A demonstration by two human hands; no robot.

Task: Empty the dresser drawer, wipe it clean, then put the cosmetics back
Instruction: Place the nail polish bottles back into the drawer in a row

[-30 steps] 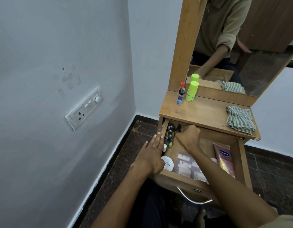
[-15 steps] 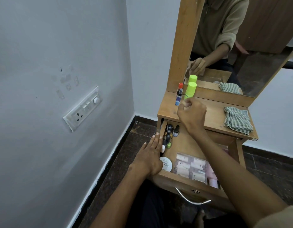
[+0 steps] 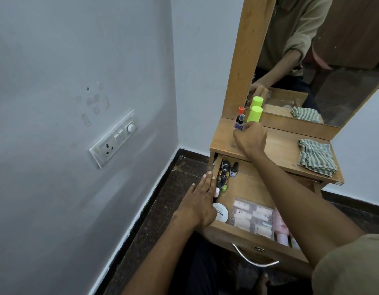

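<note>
Drawer (image 3: 244,232) of the wooden dresser stands pulled out, below the surface (image 3: 278,150). On its left rim rests the left hand (image 3: 200,201), fingers straight and pressed together, lying flat along the edge. Just right of it, inside, stand small dark bottles (image 3: 224,167), with a white round jar (image 3: 221,212) near the front and a clear packet of sachets (image 3: 253,218) beside that. Up on the surface the right hand (image 3: 250,138) has its fingers curled at a small purple bottle (image 3: 238,124), next to a lime-green container (image 3: 255,114); whether it pinches the bottle I cannot tell. Farther right lies a folded striped cloth (image 3: 316,157).
</note>
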